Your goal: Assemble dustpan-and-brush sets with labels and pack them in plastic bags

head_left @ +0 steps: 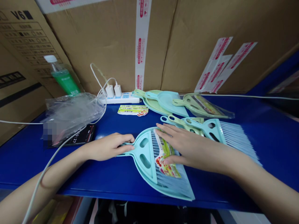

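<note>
Though palm-down, right hand point(192, 148) aslant

A light turquoise dustpan point(151, 187) lies on the blue tabletop point(112, 177) with its handle toward the left and its wide side toward the right, one front corner near the table's near edge. Nested face-up in it is a matching hand brush point(151, 157) — two rounded openings in its fan-shaped head, pale blue-grey bristles spreading rightward over the pan, the two handles stacked together. Across the bristles, beside the brush head, rests a glossy printed label point(165, 150), yellow-green and white with red cartoon figures — set aslant and partly covered.
</note>
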Demonstrator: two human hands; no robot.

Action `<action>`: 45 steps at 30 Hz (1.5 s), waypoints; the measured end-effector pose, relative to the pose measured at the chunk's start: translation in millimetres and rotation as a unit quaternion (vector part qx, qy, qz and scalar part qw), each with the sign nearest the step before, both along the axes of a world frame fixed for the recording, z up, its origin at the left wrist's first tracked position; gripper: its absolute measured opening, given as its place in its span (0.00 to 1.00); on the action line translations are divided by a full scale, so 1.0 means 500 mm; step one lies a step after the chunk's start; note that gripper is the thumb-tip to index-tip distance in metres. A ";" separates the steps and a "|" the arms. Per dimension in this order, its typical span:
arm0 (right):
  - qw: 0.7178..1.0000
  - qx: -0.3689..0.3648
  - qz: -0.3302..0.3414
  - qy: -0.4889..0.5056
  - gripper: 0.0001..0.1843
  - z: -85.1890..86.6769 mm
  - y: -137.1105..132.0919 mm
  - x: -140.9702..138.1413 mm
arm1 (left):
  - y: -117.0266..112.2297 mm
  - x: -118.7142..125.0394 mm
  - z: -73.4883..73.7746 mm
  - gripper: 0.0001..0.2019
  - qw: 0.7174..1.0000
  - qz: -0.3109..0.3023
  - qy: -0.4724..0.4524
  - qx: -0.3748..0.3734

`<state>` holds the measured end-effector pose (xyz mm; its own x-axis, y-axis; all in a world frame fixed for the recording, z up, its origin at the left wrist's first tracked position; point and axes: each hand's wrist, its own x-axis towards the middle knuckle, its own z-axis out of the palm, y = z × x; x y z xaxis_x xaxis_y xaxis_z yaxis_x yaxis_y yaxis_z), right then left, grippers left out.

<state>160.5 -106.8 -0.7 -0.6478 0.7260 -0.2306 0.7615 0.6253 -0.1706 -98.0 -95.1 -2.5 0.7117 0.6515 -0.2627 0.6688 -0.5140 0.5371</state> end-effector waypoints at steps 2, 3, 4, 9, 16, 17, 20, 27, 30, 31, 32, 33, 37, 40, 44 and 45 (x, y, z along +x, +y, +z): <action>1.000 0.004 0.003 0.006 0.43 -0.004 0.000 0.003 | 0.000 -0.001 0.000 0.14 1.000 -0.001 -0.001 0.004; 1.000 0.005 0.005 0.009 0.43 -0.006 0.000 0.004 | 0.000 -0.001 0.000 0.14 1.000 -0.001 -0.001 0.005; 1.000 0.006 0.005 0.014 0.43 -0.008 0.000 0.005 | 0.000 -0.001 0.000 0.14 1.000 -0.001 -0.001 0.007; 1.000 0.008 0.007 0.009 0.43 -0.005 0.001 0.002 | 0.000 -0.001 0.000 0.14 1.000 0.000 0.004 0.006; 1.000 0.006 0.006 -0.008 0.44 -0.004 0.001 0.001 | 0.000 -0.001 0.001 0.13 1.000 0.000 -0.001 0.008; 1.000 0.009 0.008 -0.006 0.44 -0.006 0.001 0.003 | 0.001 -0.001 0.000 0.13 1.000 0.000 -0.001 0.008; 1.000 0.014 0.014 0.010 0.43 -0.014 0.002 0.009 | 0.002 -0.001 -0.001 0.13 1.000 -0.001 -0.002 0.010; 1.000 0.014 0.014 0.014 0.44 -0.014 0.005 0.012 | 0.001 -0.002 -0.001 0.14 1.000 0.002 -0.005 0.009; 1.000 -0.004 0.006 0.000 0.44 -0.005 0.003 0.008 | 0.001 -0.002 -0.001 0.14 1.000 0.002 -0.004 0.004; 1.000 -0.009 0.004 0.000 0.44 -0.002 0.003 0.007 | 0.001 -0.002 -0.001 0.14 1.000 0.001 -0.003 0.002; 1.000 -0.016 0.003 0.002 0.44 0.000 0.003 0.007 | 0.001 -0.002 -0.001 0.14 1.000 0.001 -0.003 0.002; 1.000 -0.023 0.000 0.004 0.45 0.002 0.003 0.008 | 0.001 -0.002 -0.002 0.13 1.000 0.001 -0.003 0.002; 0.999 -0.043 -0.009 0.010 0.47 0.009 0.008 0.010 | 0.000 -0.003 -0.003 0.13 1.000 -0.001 -0.005 0.001; 0.999 -0.041 -0.005 0.005 0.48 0.010 0.011 0.012 | 0.001 -0.004 -0.003 0.14 1.000 0.000 -0.009 -0.001; 1.000 -0.025 0.003 0.012 0.46 0.007 0.010 0.014 | 0.003 -0.005 -0.004 0.14 1.000 -0.004 -0.008 -0.004; 1.000 -0.025 0.003 0.013 0.47 0.008 0.009 0.014 | 0.003 -0.005 -0.004 0.14 1.000 -0.004 -0.008 -0.004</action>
